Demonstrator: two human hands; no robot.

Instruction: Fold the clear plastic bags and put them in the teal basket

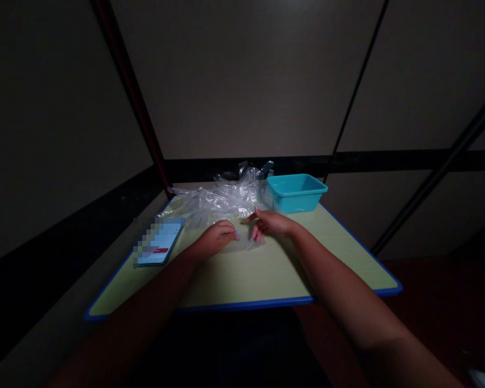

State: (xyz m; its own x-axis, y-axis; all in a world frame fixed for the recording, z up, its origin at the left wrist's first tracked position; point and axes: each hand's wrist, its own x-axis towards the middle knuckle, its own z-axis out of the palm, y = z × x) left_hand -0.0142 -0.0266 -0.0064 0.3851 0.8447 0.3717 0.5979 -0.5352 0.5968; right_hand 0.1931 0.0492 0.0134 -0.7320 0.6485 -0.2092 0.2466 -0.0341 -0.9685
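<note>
A small clear plastic bag [242, 245] lies flat on the pale green table [267, 275], between my two hands. My left hand [216, 237] rests at its left edge with the fingers curled down, pinching the plastic. My right hand [267, 223] rests on its right side, fingers bent and pressed onto the bag, thumb pointing left. A heap of crumpled clear plastic bags [218, 202] lies just behind both hands.
A turquoise plastic tub [295, 193] stands at the back right of the table. A phone [161, 248] with a lit screen lies at the left. The table has a blue edge [242, 305]; walls close it in behind and on the left.
</note>
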